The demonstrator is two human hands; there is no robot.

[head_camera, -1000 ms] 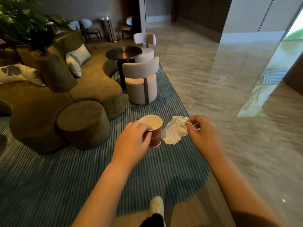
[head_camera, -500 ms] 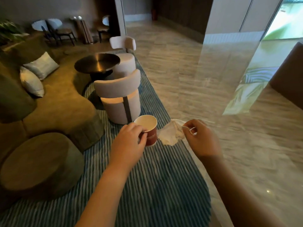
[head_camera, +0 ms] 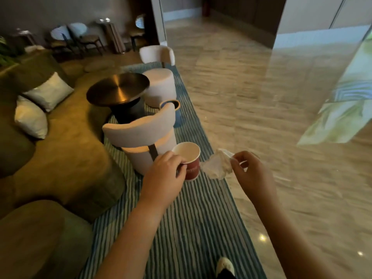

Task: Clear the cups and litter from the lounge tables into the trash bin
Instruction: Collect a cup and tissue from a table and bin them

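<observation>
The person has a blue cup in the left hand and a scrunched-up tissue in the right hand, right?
Not quite. The cup in the left hand is red, not blue, as the head view shows. The right hand does pinch the scrunched-up tissue.

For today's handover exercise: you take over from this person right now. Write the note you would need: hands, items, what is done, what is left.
Left hand grips the red paper cup, upright, above the striped rug.
Right hand pinches a crumpled white tissue beside it.
Done: cup and tissue are in hand.
Left: drop both in the trash bin; the blue open-topped container behind the near white chair may be it.
</observation>
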